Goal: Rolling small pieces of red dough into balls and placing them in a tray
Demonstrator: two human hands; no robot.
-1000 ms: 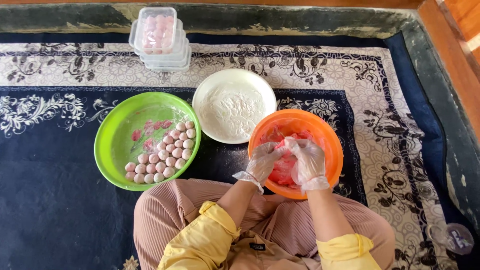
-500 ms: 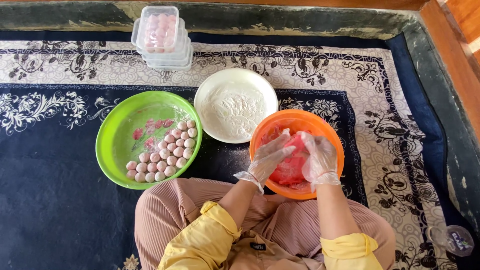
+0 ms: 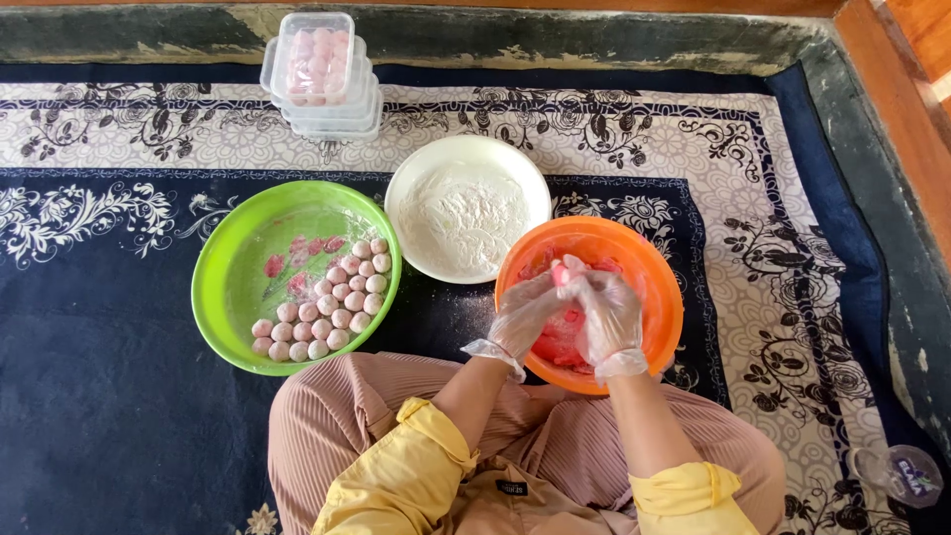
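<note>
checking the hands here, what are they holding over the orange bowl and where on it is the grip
Both gloved hands, the left hand and the right hand, pinch a small pink dough piece between their fingertips above the orange bowl. Which part of it the grip takes cannot be told.

Yellow sleeves (rolled up), clear plastic gloves on hands (image 3: 570,312), ribbed trousers

Before us lies a dark blue carpet (image 3: 89,416) with pale floral borders. On it we see a green bowl (image 3: 230,287) holding rows of small pinkish-white balls (image 3: 332,307), and just beside it a white plate (image 3: 406,188) of flour (image 3: 461,213). Farther off stands a stack of clear lidded containers (image 3: 319,74), the top one filled with pink pieces.
</note>
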